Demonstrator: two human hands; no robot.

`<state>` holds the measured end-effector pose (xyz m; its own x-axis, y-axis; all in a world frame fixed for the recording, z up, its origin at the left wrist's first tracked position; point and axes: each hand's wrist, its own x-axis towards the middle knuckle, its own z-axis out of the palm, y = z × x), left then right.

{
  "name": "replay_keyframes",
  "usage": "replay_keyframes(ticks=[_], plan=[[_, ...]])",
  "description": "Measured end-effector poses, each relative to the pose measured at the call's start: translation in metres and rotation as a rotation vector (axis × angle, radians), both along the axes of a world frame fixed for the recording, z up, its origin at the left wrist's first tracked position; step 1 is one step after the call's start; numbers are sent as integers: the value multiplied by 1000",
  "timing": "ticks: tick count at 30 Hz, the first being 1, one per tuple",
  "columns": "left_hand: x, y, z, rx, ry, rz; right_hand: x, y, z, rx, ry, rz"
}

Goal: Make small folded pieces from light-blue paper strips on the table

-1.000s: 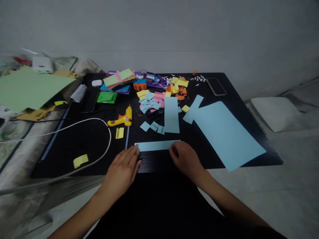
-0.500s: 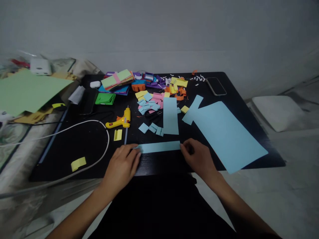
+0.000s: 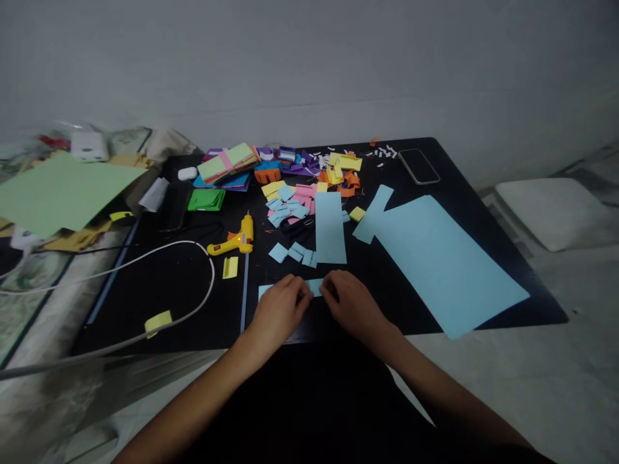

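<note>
As fingers [image 3: 304, 298] pinch together, on blue strip [image 3: 316, 286]

The tabletop [image 3: 193, 309] is black, and on it the wide strip [image 3: 331, 225], the large sheet [image 3: 445, 258] and the narrow strip [image 3: 314, 287] are all plain light blue. The glue gun [image 3: 236, 238] is yellow with an orange trigger, and the folded stack [image 3: 206, 200] is bright green. Pink, purple, orange, yellow and light-blue scraps [image 3: 305, 193] mix in the pile, the cable [image 3: 211, 283] is whitish, and the wall [image 3: 309, 64] is plain grey.
</note>
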<state>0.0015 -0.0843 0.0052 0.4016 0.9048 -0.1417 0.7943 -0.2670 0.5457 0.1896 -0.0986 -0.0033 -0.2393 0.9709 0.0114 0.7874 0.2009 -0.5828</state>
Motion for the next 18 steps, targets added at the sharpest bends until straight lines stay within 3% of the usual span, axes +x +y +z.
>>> replay_keyframes(ticks=[11,18], plan=[[-63,-1,12,-38,126,41,2,3,4,-43,42,12],[-93,-2,10,10,110,76,3,3,7,-73,51,8]])
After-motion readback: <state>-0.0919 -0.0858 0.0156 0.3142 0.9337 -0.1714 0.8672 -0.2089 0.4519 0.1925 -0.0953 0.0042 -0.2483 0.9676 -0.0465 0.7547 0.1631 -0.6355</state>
